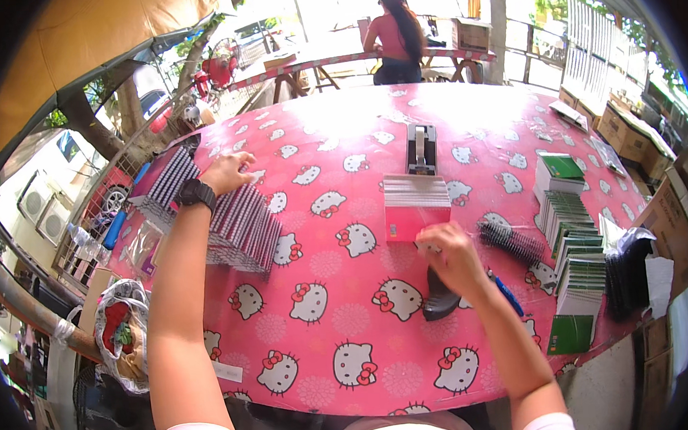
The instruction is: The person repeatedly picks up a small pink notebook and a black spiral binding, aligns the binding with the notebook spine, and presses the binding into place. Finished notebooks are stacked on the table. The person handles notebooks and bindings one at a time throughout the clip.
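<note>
My left hand [229, 173] reaches over the far end of a long row of stacked booklets [242, 229] with dark, ridged edges, its fingers apart and touching the row's top. A black watch is on that wrist. In the middle stands a small pile of booklets [416, 203] with a pink-red cover facing me and white page edges on top. My right hand [450, 256] is at its near right corner, fingers curled together; what they hold, if anything, is hidden. Behind the pile stands a black tape dispenser [421, 149]. A dark grey tool [441, 297], perhaps a stapler, lies partly under my right hand.
A bundle of black coils [511, 242] and a blue-handled tool [508, 293] lie right of my right hand. Green-covered booklets [571, 256] form a row at the right. A plastic bag [123, 331] hangs at the left edge. A person [398, 38] works at a farther table.
</note>
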The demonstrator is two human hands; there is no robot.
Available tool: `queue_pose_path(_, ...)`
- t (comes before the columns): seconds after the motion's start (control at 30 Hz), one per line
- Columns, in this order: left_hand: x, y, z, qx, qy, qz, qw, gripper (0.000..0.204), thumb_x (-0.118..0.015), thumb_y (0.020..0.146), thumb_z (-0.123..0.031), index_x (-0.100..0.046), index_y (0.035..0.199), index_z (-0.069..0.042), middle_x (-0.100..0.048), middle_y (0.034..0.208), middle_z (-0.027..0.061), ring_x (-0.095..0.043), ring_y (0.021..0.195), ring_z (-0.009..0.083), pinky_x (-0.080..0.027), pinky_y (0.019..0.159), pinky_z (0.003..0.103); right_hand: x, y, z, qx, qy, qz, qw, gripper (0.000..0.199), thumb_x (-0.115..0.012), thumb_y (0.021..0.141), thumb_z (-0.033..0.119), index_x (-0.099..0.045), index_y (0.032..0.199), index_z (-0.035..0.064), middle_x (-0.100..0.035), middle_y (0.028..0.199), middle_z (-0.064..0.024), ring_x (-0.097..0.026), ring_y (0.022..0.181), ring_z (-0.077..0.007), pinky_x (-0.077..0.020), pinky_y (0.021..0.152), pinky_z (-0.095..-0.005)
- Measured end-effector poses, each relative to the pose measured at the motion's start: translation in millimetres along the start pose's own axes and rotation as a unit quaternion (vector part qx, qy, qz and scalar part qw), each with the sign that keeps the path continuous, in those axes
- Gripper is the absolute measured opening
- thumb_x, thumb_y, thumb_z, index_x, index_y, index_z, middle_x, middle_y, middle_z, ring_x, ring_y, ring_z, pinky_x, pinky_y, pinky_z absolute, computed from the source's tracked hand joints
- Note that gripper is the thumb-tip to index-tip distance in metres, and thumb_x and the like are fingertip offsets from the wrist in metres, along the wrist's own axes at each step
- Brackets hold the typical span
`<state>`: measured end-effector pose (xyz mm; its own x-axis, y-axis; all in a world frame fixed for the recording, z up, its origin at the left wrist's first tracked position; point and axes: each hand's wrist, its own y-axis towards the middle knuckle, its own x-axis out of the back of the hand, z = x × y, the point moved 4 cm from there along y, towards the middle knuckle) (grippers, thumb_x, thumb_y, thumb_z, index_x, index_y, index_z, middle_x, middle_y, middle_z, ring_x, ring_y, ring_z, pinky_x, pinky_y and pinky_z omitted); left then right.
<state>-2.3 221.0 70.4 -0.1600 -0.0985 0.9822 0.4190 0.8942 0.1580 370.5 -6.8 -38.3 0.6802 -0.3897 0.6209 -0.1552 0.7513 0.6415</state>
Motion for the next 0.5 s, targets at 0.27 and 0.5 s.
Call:
queue_pose_path(0.27,-8.3,-13.7,-50.7,-0.064,0.228,-0.197,0.951,0.045,-0.066,0.078,-0.011,-0.058,0.122,-0.012,-0.051,0.133,0.0134,-0.043,0.127,0.0299,-0.030,0.107,0.049,-29.0,37.5,-80.6,-0.024,-0.246,-0.029,0.969,0.035,-0.072,0.072,0.012,-0.063,0.106,0.0096,-0.060,0.107,-0.0045,-0.050,0.107,-0.0245,-0.0371,0.094,-0.0413)
queue_pose_path(0.5,-55.5,-74.5,-232.6,-0.198,-0.218,-0.278,0.915,0.053,-0.073,0.076,-0.015,-0.052,0.125,-0.010,-0.044,0.139,0.0142,-0.035,0.134,0.0286,-0.025,0.111,0.045,-7.4,34.8,-63.7,-0.029,-0.132,-0.076,0.988,0.021,-0.071,0.070,0.003,-0.062,0.089,0.0036,-0.062,0.089,-0.0104,-0.058,0.085,-0.0305,-0.0465,0.075,-0.0380)
